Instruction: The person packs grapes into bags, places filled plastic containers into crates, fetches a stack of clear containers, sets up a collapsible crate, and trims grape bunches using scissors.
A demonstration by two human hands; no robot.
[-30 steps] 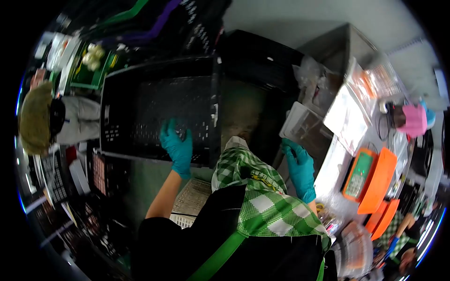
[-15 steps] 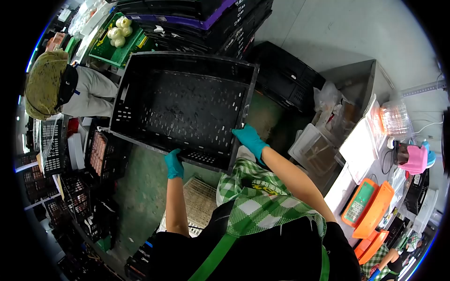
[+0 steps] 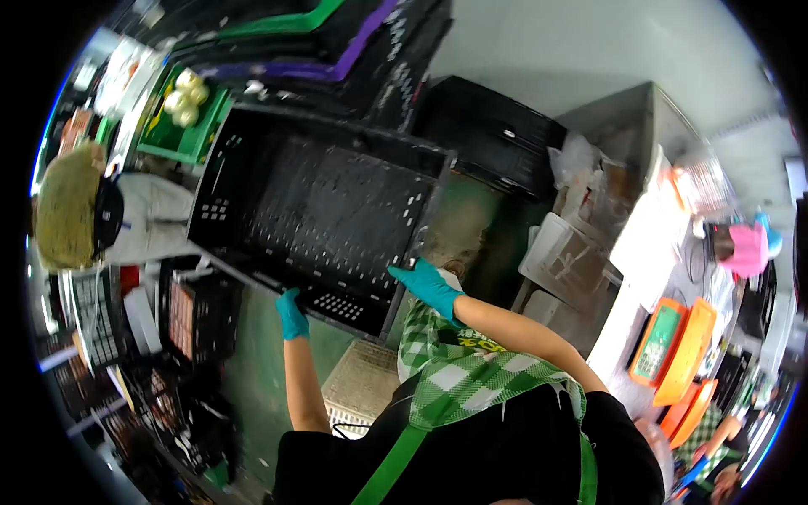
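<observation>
A large black plastic crate (image 3: 324, 194) is tilted in front of me, its bare slotted floor facing up toward me. My left hand (image 3: 292, 313), in a teal glove, grips the crate's near long rim. Gloved the same way, my right hand (image 3: 429, 289) is closed on the rim at the right-hand end, close to the near corner. The fingertips of both hands are partly hidden by the rim.
Stacked black crates (image 3: 362, 93) stand beyond. A green crate (image 3: 202, 126) holds pale round vegetables. At left is another person (image 3: 67, 206). To the right are a metal bin (image 3: 652, 126) and an orange scale (image 3: 682, 353). A beige crate (image 3: 362, 374) sits on the green floor.
The black crate and both my hands have shifted left and slightly lower in view, grips unchanged. The surroundings have turned a little with my head. Some blur shows.
</observation>
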